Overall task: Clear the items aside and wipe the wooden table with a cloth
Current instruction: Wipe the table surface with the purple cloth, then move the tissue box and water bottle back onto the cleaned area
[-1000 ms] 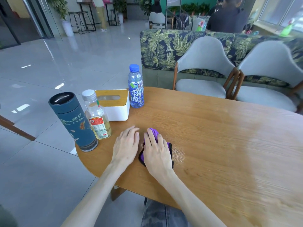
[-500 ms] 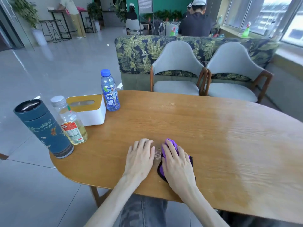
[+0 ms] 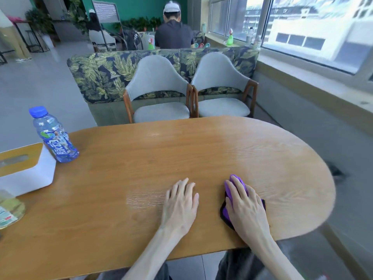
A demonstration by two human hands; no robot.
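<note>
The right hand (image 3: 245, 207) lies palm down on the purple cloth (image 3: 241, 183), fingers straight and spread over it, pressing it flat to the wooden surface (image 3: 141, 158); its grip is open, nothing pinched. The cloth sits near the front edge, toward the right rounded end, with its purple top showing past the fingertips and a dark edge showing at both sides of the hand. The left hand (image 3: 180, 205) rests flat on the bare wood just beside it, apart from the cloth, fingers straight and slightly fanned, its grip open too and holding nothing. A pale streaked patch shows on the wood just left of the left hand.

The other items stand at the far left. A bottle (image 3: 53, 136) with a blue cap and blue label stands upright near the back edge. Just in front of it sits a white tissue box (image 3: 30, 172) with a wooden top, partly cut off by the picture's edge. Nearer still, at the left border, a clear bottle of yellowish liquid (image 3: 9, 209) is only partly in view.

Behind the surface stand two grey chairs (image 3: 159, 87), side by side, backed by a leaf-print sofa (image 3: 105, 75). A person (image 3: 173, 33) sits beyond it, back turned
</note>
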